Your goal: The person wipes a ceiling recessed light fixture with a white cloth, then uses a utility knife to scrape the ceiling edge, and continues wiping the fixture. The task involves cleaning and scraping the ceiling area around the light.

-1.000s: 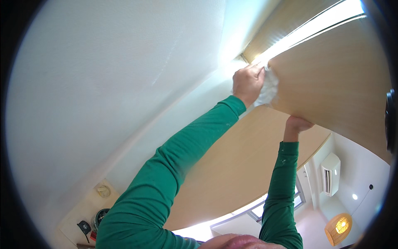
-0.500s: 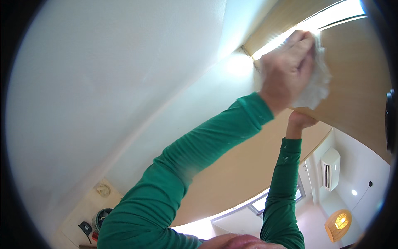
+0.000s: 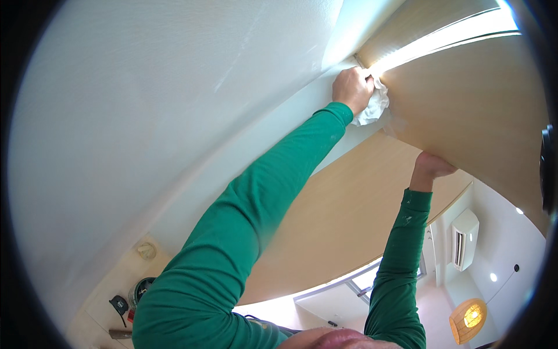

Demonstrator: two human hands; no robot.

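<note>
My left hand (image 3: 352, 90) is closed on a crumpled white cloth (image 3: 373, 107), in the corner where the white wall (image 3: 174, 104) meets the light wood panels. Part of the cloth hangs below the fist, close to the end of a bright gap. Farther right, my right hand (image 3: 435, 167) is raised against the lower edge of the wood panel (image 3: 465, 99). Its fingers are mostly hidden at that edge. Green sleeves cover both arms.
A broad curved wood surface (image 3: 325, 232) lies behind my arms. At lower right are a white air conditioner (image 3: 465, 238) and a lit woven hanging lamp (image 3: 468, 320). Several small items, among them a black tape measure-like object (image 3: 119, 303), are at lower left.
My left hand has moved left with the cloth, from the face of the wood panel into the corner by the wall. My right hand stays at the panel's edge.
</note>
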